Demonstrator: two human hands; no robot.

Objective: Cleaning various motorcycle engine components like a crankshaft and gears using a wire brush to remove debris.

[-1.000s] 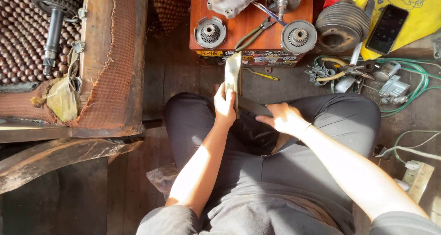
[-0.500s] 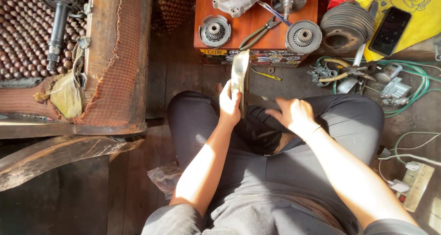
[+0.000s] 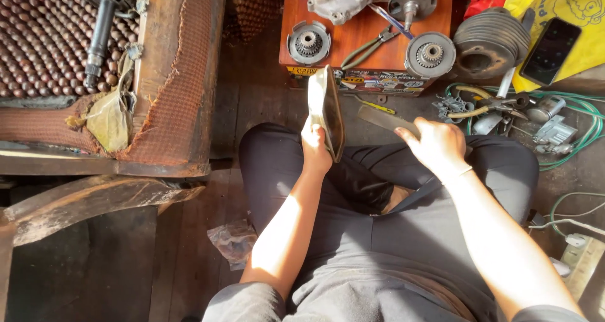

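Since a moment ago the right hand [image 3: 437,144] has lifted off the lap and closed round what looks like a flat file [image 3: 386,119], while the left hand [image 3: 315,147] keeps gripping the pale plate [image 3: 324,111] upright above the knees.

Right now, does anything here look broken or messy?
Yes. The wooden seat frame on the left is worn, its woven cover frayed and a torn scrap hanging off. Green cable and loose tools lie tangled on the floor at the right.
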